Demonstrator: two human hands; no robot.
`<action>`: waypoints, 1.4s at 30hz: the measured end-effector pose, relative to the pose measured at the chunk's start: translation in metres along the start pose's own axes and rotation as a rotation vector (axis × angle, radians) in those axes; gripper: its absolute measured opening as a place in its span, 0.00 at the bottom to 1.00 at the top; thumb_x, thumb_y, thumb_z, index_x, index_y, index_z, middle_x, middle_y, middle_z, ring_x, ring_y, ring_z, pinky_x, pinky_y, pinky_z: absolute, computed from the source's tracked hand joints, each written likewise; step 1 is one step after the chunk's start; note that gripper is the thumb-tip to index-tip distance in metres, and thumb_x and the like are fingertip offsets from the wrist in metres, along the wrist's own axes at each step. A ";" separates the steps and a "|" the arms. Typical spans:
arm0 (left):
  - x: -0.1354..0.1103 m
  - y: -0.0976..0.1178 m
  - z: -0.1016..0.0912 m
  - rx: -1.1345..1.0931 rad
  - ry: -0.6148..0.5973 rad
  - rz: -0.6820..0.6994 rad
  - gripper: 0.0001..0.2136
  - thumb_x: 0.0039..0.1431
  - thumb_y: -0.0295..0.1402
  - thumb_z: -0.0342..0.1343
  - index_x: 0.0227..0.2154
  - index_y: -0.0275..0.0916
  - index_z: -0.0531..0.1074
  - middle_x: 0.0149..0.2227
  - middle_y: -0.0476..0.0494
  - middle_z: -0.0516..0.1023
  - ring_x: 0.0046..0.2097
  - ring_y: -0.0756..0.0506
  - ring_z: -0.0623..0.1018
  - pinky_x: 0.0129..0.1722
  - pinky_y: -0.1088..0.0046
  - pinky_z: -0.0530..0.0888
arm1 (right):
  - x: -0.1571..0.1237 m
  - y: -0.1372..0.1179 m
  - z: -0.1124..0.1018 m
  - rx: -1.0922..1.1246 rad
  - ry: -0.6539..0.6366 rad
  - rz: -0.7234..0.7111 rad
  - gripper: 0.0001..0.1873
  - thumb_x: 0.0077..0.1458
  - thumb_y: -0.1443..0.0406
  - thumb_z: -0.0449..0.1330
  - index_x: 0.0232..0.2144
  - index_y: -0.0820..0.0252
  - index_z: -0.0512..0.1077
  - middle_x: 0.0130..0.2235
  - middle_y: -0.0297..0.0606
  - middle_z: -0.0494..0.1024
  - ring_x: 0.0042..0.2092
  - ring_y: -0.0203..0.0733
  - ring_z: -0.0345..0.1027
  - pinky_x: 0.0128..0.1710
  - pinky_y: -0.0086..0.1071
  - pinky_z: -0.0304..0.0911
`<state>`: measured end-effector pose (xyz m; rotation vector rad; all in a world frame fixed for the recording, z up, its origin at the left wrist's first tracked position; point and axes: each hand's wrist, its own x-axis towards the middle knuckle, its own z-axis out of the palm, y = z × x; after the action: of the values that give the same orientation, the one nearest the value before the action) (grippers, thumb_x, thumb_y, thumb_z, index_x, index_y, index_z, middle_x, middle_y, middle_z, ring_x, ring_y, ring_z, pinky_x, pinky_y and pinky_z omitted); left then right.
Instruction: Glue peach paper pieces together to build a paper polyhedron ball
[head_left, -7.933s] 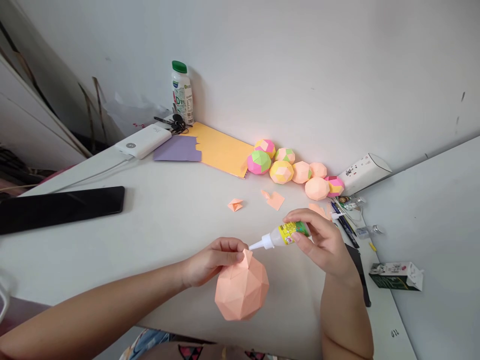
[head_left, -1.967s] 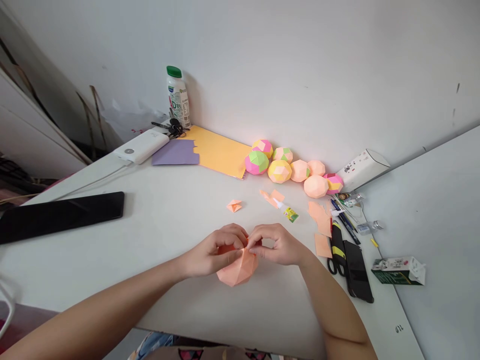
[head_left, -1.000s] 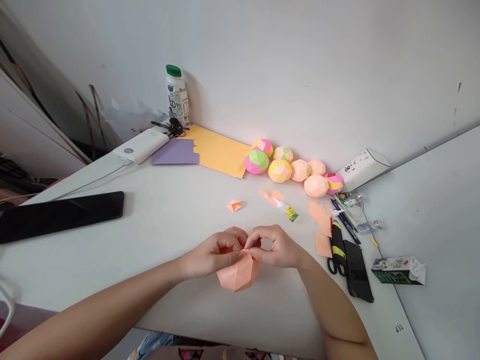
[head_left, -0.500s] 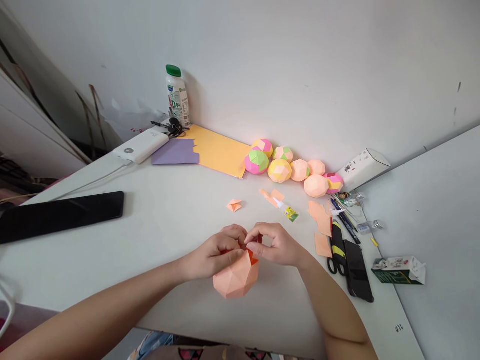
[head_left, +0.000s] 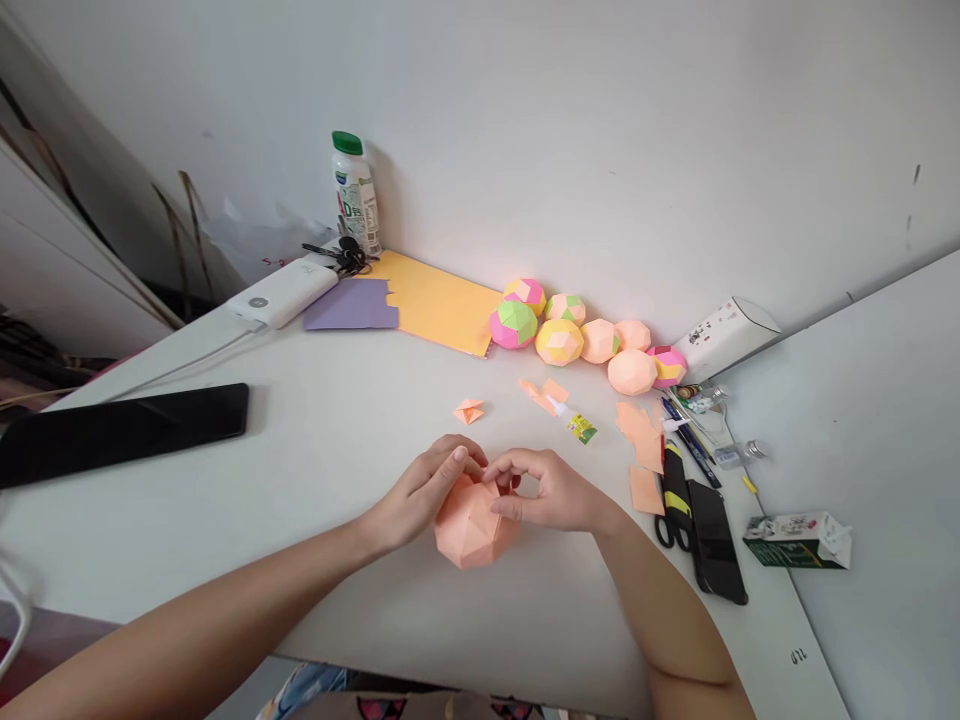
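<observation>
A peach faceted paper ball is held between both hands, low in the middle of the view. My left hand wraps round its left and far side, thumb lying along the top. On the right upper edge, my right hand grips the ball with bent fingers and thumb; its fingertips are partly hidden. Beyond the hands lies a small folded peach paper piece. A small glue tube rests further right, against peach paper scraps.
Several coloured paper balls line the wall. Scissors, a phone and pens lie right. A white power bank, a bottle, yellow card and a black flat device are left.
The ball has turned and shifted slightly away from me, and the opening at its top right no longer shows. My left thumb has lifted up along the ball; my right hand has stayed near it.
</observation>
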<state>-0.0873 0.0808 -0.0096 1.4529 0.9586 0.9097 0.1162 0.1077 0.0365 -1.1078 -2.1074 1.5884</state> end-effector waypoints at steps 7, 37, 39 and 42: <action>0.003 -0.002 0.001 -0.095 0.027 -0.221 0.24 0.65 0.51 0.36 0.45 0.40 0.70 0.49 0.41 0.73 0.51 0.40 0.72 0.53 0.60 0.68 | 0.001 -0.001 -0.001 0.092 -0.063 0.057 0.20 0.50 0.65 0.65 0.46 0.56 0.70 0.33 0.31 0.72 0.35 0.36 0.65 0.38 0.32 0.62; 0.000 -0.012 0.008 0.129 -0.024 0.020 0.19 0.67 0.45 0.42 0.57 0.49 0.60 0.60 0.41 0.60 0.62 0.39 0.61 0.61 0.55 0.62 | -0.006 -0.001 0.007 0.057 0.193 0.043 0.10 0.57 0.66 0.56 0.42 0.57 0.71 0.27 0.31 0.72 0.28 0.33 0.62 0.27 0.27 0.59; -0.002 -0.009 0.008 0.132 -0.057 0.027 0.18 0.67 0.44 0.42 0.57 0.49 0.60 0.61 0.41 0.57 0.64 0.38 0.58 0.62 0.54 0.62 | -0.006 -0.002 0.005 0.064 0.190 0.038 0.09 0.58 0.66 0.55 0.41 0.57 0.71 0.25 0.30 0.70 0.26 0.32 0.60 0.26 0.26 0.57; -0.004 -0.009 0.007 0.139 -0.114 0.088 0.17 0.67 0.43 0.42 0.56 0.49 0.60 0.63 0.40 0.51 0.66 0.35 0.51 0.61 0.53 0.63 | -0.007 -0.005 0.005 0.095 0.166 0.047 0.09 0.60 0.65 0.53 0.41 0.57 0.71 0.28 0.33 0.73 0.26 0.32 0.61 0.24 0.26 0.57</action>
<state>-0.0829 0.0750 -0.0189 1.6582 0.8932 0.8280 0.1161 0.0990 0.0409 -1.2197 -1.8936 1.5419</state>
